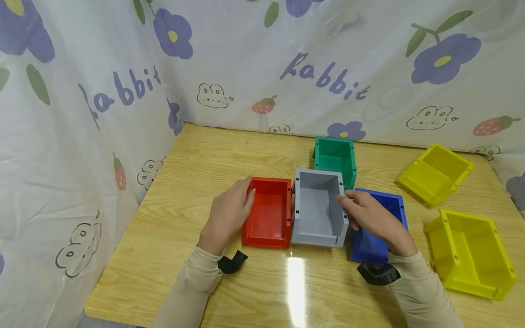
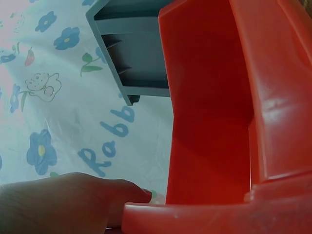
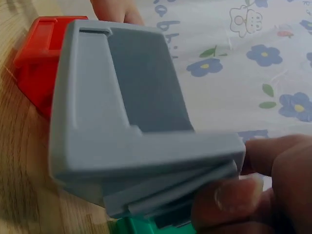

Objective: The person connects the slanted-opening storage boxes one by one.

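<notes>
A red open-front plastic storage bin stands near the middle of the table, and my left hand grips its left wall, thumb at the rim. Close against its right side is a grey bin of the same kind. My right hand pinches the grey bin's right wall, with the thumb over the rim and the other fingers outside. In the right wrist view the grey bin appears tilted, its ribbed side by my fingers. Whether it touches the table I cannot tell. Both bins look empty inside.
Behind the grey bin stands a green bin. A blue bin sits partly under my right hand. Two yellow bins, one farther back and one nearer, are at the right. A printed cloth hangs behind the wooden table.
</notes>
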{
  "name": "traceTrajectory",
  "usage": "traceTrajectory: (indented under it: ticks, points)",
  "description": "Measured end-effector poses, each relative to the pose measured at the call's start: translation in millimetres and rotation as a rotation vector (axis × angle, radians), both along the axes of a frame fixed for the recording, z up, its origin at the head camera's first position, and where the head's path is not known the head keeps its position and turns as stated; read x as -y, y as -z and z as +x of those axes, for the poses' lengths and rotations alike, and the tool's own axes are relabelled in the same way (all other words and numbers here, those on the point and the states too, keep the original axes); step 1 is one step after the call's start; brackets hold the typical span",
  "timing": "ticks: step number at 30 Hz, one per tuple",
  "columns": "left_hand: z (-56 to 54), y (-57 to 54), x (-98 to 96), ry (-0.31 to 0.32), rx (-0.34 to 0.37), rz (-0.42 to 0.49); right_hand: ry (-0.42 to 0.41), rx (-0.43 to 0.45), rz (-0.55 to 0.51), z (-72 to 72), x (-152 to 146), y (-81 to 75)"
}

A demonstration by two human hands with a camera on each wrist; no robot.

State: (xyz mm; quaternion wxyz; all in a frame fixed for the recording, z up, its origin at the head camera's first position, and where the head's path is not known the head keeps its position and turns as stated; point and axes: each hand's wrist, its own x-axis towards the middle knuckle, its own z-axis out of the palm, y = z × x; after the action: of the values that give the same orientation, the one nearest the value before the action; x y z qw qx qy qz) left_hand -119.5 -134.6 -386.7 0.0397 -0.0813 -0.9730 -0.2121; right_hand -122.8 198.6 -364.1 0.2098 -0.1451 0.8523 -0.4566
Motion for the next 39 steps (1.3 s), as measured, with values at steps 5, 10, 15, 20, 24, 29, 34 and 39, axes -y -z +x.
traceTrajectory:
  ticks: [5,10,15,20,24,29,34,39]
  points:
    - [-2.1,-2.5,-2.2,0.023,0.018,0.023,-0.025,-0.003,-0.019,0.5,-2.3,-3.3]
    - [-3.0,-5.9,-2.9,0.044,0.079,0.11,0.002,-0.007,0.005,0.3,-3.4,-4.8]
    - [4.2,-10.4,-14.8,0.045,0.039,0.041,0.006,0.011,0.039,0.9,-5.6,-4.6]
    - [18.2,-27.5,-44.7,0.226,-0.015,-0.063,0.014,-0.009,0.1,3.4,-1.6,-5.7]
    - [24.8,-39.9,-63.4,0.305,0.01,-0.222,-0.001,-0.006,0.132,4.8,2.9,-6.4]
    - [27.6,-43.3,-71.9,0.275,0.096,-0.338,-0.04,-0.012,0.16,6.5,7.8,-3.8]
    - [26.5,-33.7,-75.8,0.252,0.086,-0.414,-0.025,-0.022,0.23,10.3,15.0,-4.3]
    - [28.1,-21.9,-80.2,0.23,0.033,-0.507,0.004,-0.079,0.348,15.5,24.9,-1.0]
